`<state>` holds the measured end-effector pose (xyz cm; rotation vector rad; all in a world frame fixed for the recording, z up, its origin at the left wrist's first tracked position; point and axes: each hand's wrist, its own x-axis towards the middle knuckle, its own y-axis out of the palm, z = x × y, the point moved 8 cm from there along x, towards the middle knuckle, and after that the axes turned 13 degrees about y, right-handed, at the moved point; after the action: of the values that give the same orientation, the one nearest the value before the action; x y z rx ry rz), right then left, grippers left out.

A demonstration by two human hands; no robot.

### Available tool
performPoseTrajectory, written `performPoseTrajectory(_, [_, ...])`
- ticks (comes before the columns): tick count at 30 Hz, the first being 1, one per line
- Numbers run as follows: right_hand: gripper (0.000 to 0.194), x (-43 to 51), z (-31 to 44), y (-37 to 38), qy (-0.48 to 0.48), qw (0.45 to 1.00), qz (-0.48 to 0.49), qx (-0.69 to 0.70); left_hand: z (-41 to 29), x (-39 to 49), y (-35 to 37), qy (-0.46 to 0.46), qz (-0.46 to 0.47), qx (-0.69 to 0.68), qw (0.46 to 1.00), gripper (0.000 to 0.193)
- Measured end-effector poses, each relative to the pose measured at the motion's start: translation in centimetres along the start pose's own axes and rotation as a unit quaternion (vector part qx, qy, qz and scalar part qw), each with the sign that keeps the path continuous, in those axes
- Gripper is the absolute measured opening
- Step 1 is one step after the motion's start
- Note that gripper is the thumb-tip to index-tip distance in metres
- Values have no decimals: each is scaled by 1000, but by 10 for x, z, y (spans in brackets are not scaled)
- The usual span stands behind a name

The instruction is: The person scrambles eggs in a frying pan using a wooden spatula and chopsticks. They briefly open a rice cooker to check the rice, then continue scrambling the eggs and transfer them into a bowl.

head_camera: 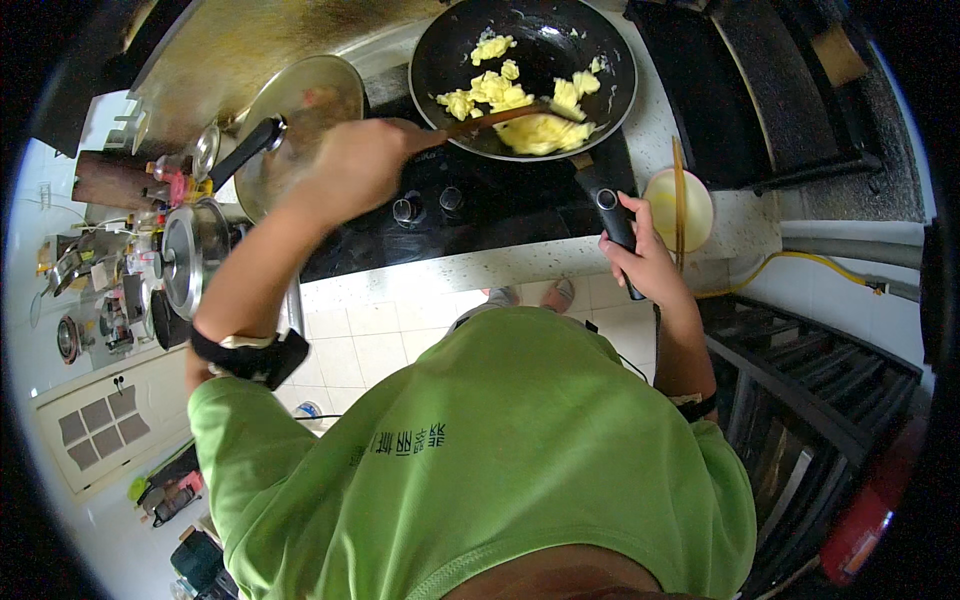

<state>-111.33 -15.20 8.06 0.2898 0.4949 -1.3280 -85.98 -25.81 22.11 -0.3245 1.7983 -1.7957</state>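
Note:
My left hand (360,169), blurred, is closed round the brown handle of a spatula (499,118). The spatula's blurred head is among pieces of yellow scrambled egg (544,133) in a black wok (547,56). More egg lies in clumps across the wok's bottom. My right hand (641,251) grips the wok's black handle (616,225), its fingers wrapped round it. Just right of that hand, a pale pink-rimmed bowl (699,214) with some yellow residue stands on the counter, a pair of chopsticks (679,187) lying across it.
A black glass-topped gas hob (465,225) lies under the wok. A covered pan with a glass lid (274,180) and a black handle (244,154) is at left, beside a lidded metal pot (196,255). Bottles and kitchenware crowd the far left. A black rack (810,375) stands at right.

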Motion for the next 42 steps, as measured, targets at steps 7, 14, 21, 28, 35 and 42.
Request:
performPoseTrajectory(7, [62,1,-1,0,0,1000,6,15,50,-27,-33,-50,65,158,984,51])
performPoseTrajectory(14, [62,1,-2,0,-3,1000,5,11,49,44,19,-101,-22,49,993,17])
performPoseTrajectory(21, [61,1,-3,-1,-3,1000,-5,-3,5,16,-6,3,-59,4,998,57])
performPoseTrajectory(28, [61,1,-2,-1,-2,1000,-7,-8,42,-10,-27,-150,-65,-16,986,44])
performPoseTrajectory(35, [61,1,-1,0,-9,1000,0,5,15,79,1,-200,-5,-63,978,20])
performPoseTrajectory(42, [61,1,-1,-1,-9,1000,-1,3,-64,112,-3,-116,-16,-157,981,28])
